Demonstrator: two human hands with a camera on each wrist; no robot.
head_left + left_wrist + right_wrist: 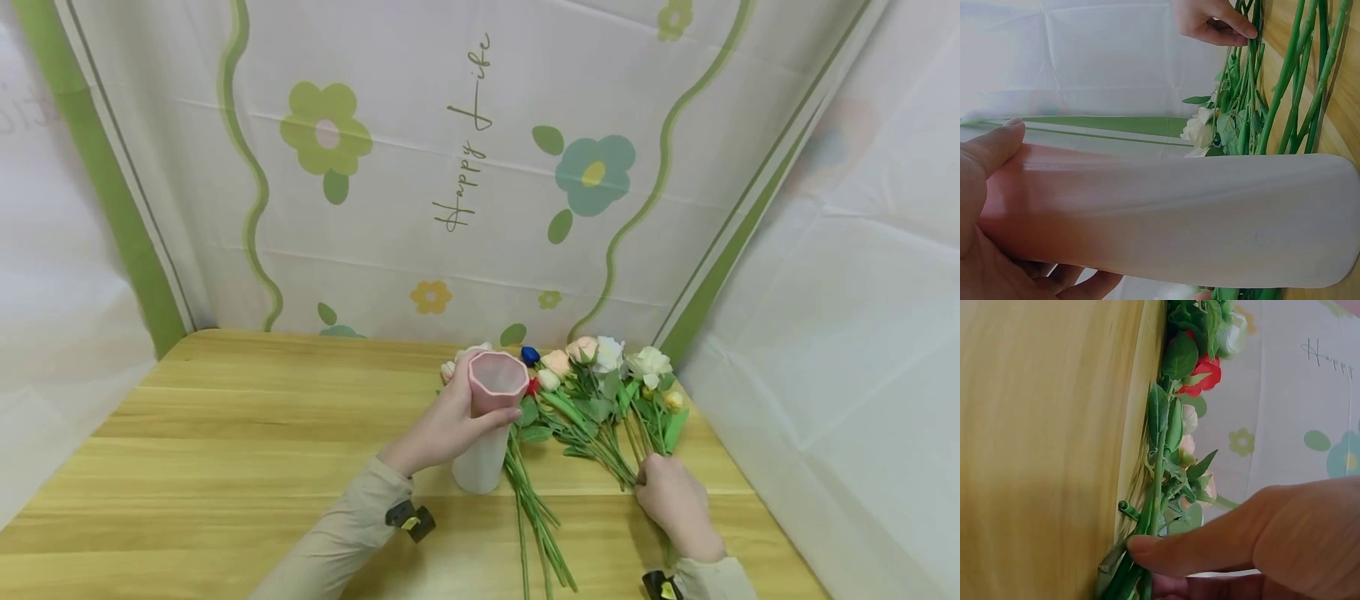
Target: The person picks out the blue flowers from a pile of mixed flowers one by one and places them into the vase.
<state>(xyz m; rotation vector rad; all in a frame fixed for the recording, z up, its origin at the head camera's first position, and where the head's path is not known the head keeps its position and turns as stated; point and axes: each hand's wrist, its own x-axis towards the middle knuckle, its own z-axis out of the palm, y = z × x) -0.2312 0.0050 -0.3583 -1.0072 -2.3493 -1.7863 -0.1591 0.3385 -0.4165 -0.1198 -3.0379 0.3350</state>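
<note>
A tall vase (480, 454), pink at the top and white below, is gripped near its rim by my left hand (453, 421). Its octagonal mouth faces up toward the head camera. In the left wrist view the thumb and fingers wrap the pink end of the vase (1166, 219). Over at the right, my right hand (675, 500) pinches green flower stems (1129, 575) between thumb and fingers, low on the stalks. White and yellow blooms (649, 364) lie beyond that hand. Another bunch of long stems (536, 508) rests on the table just right of the vase.
Peach, white, blue and red artificial flowers (557, 363) lie along the back right of the wooden table (247, 450). A printed cloth (420, 167) hangs behind the table's back edge, and a white sheet (847, 358) hangs along the right side.
</note>
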